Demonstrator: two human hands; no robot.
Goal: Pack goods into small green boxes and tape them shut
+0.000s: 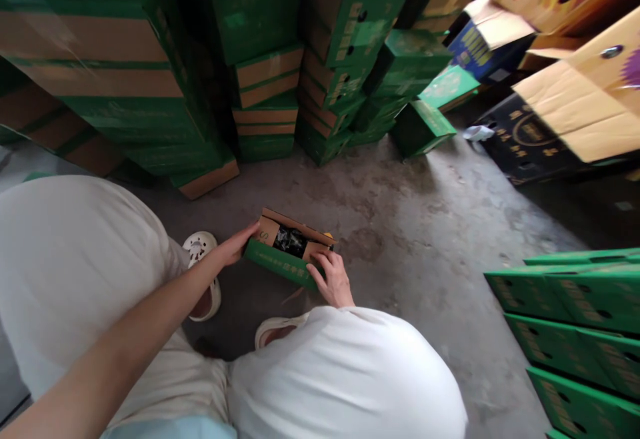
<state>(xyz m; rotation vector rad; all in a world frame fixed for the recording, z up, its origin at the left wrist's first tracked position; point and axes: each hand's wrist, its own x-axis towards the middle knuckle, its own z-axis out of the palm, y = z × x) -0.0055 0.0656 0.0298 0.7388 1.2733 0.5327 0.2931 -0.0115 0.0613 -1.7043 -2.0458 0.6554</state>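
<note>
A green cardboard box [280, 261] stands low between my feet, its top partly unfolded. Black shiny plastic [290, 241] shows inside, between two brown end flaps; what it wraps is hidden. My left hand [239, 245] grips the box's left end, fingertips at the upper corner. At the right end, my right hand [333, 279] has its fingers over the brown flap and its thumb against the green front side. A small yellow thing [329, 235] peeks out behind the box's far right corner, too little of it visible to name.
Tall stacks of green boxes [265, 119] rise ahead and to the left. A single green box [424, 129] sits on the grey concrete floor [395, 225]. Open black [535, 135] and blue cartons [473, 45] stand at upper right, more green boxes [575, 345] at lower right.
</note>
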